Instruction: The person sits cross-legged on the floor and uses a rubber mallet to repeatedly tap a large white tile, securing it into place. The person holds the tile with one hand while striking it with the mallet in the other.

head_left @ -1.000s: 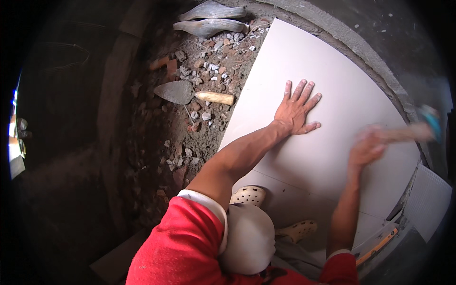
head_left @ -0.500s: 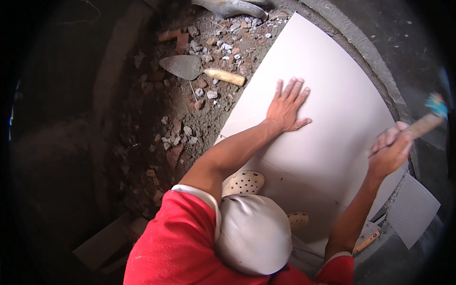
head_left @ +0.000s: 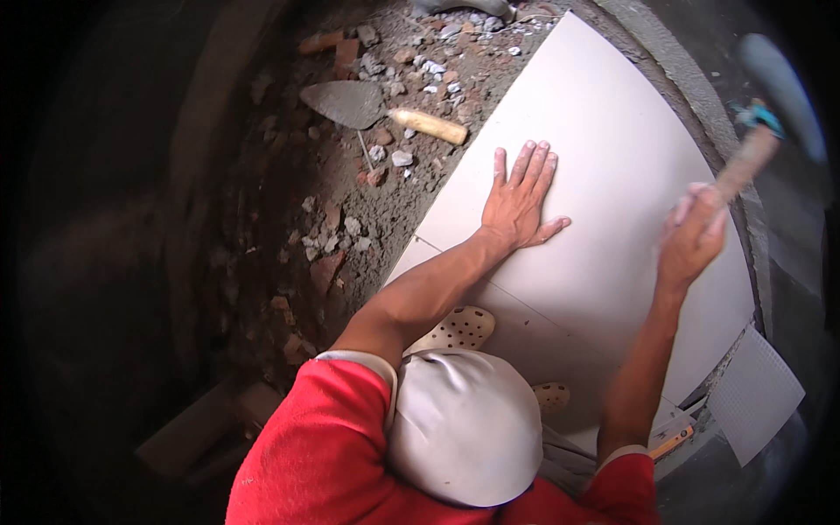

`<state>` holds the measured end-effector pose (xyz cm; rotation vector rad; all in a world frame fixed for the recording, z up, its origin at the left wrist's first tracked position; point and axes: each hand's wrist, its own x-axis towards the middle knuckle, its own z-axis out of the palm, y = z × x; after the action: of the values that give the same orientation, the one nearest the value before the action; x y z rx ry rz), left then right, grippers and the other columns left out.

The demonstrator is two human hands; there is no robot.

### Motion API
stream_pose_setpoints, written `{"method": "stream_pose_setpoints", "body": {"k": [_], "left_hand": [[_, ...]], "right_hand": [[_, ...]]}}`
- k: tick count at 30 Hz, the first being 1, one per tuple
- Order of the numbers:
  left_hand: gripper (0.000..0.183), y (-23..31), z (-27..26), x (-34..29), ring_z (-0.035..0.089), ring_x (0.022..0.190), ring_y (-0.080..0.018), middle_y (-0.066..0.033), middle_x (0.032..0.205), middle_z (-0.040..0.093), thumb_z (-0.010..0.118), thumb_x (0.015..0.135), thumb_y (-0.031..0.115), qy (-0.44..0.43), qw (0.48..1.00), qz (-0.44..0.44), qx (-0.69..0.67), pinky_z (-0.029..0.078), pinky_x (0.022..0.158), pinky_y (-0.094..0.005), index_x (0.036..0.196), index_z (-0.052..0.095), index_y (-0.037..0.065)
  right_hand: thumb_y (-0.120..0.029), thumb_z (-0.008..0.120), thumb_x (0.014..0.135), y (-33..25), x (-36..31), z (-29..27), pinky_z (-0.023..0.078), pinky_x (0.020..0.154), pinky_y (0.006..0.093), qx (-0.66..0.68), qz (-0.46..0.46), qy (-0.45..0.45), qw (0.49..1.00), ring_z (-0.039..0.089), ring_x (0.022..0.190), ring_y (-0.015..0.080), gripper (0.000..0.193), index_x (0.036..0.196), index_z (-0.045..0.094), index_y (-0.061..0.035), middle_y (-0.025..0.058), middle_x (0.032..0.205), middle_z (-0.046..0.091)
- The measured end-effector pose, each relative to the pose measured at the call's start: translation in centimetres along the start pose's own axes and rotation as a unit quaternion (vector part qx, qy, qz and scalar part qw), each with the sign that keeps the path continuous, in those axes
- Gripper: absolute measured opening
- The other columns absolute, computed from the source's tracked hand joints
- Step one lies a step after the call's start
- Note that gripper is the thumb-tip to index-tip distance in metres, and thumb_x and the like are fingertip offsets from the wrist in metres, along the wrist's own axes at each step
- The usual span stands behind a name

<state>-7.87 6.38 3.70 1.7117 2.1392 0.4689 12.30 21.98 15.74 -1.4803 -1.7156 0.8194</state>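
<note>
My left hand [head_left: 522, 197] lies flat on a large white floor tile [head_left: 604, 105], its fingers spread and stretched forward. My right hand [head_left: 693, 236] is wrapped round the handle of a mallet [head_left: 748, 164], raised above the tile's right side. A teal wrapping shows where the handle meets the grey-blue head, which is blurred and hangs over the dark area beyond the tile's right edge. A trowel [head_left: 350, 105] with a wooden handle lies on the mortar and rubble to the left of the tile.
Broken brick and stones [head_left: 402, 158] cover the rough mortar bed [head_left: 385, 227] on the left. A raised cement edge [head_left: 691, 83] curves along the right. A small white tile piece [head_left: 754, 398] and an orange strip-like tool [head_left: 672, 442] lie at lower right. Cream clogs [head_left: 464, 328] stand on tile.
My right hand and the mallet have shifted left and up, and the mallet's head has come into view. My left hand stays flat on the tile. The whole view has shifted slightly.
</note>
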Motion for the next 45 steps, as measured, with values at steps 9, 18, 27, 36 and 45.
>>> {"method": "stream_pose_setpoints", "body": {"k": [9,18,27,36,45], "left_hand": [[0.107,0.1,-0.2,0.2,0.015,0.165,-0.0374,-0.0211,0.175,0.023,0.052,0.095,0.074,-0.014,1.0,-0.005,0.012,0.01,0.128,-0.071,0.168,0.027,0.0],[0.107,0.0,0.0,0.1,0.014,0.165,-0.0379,-0.0208,0.176,0.021,0.051,0.095,0.075,-0.003,1.0,-0.003,0.016,0.008,0.128,-0.0711,0.169,0.025,0.001],[0.108,0.2,0.0,-0.1,0.015,0.165,-0.0387,-0.0217,0.176,0.02,0.052,0.095,0.074,-0.009,1.0,-0.004,0.011,0.008,0.128,-0.0721,0.168,0.025,0.0],[0.109,-0.1,-0.4,0.6,0.015,0.165,-0.0383,-0.0217,0.176,0.021,0.053,0.094,0.075,-0.009,1.0,-0.001,0.012,0.009,0.127,-0.0727,0.168,0.025,0.0],[0.107,0.1,0.0,0.0,0.015,0.164,-0.0384,-0.0214,0.175,0.022,0.052,0.095,0.075,0.001,1.0,0.004,0.021,0.01,0.127,-0.073,0.167,0.027,0.0]], "right_hand": [[-0.037,0.054,0.112,3.8,-4.5,6.5,0.054,0.091,0.0539,-0.252,-0.056,-0.112,0.96,0.071,0.103,0.0386,0.041,0.124,0.068,-0.0002,0.0217,0.11,0.074],[-0.029,0.057,0.112,0.2,0.4,1.8,0.055,0.086,0.0429,0.079,-0.154,0.083,0.981,0.069,0.095,0.0321,0.035,0.121,0.067,0.0033,0.0184,0.098,0.071],[-0.037,0.057,0.111,0.0,-1.5,3.1,0.054,0.071,0.0428,-0.047,-0.031,-0.017,0.998,0.063,0.075,0.0277,0.048,0.109,0.066,0.0093,0.015,0.081,0.064],[-0.043,0.057,0.11,2.3,-4.3,7.6,0.055,0.087,0.0518,-0.29,-0.007,-0.204,0.935,0.067,0.094,0.0541,0.054,0.119,0.066,0.0091,0.0269,0.092,0.072],[-0.041,0.057,0.11,1.9,-1.0,2.6,0.054,0.078,0.0489,0.082,-0.1,0.052,0.99,0.066,0.086,0.0401,0.048,0.111,0.067,0.0062,0.0245,0.093,0.069]]}}
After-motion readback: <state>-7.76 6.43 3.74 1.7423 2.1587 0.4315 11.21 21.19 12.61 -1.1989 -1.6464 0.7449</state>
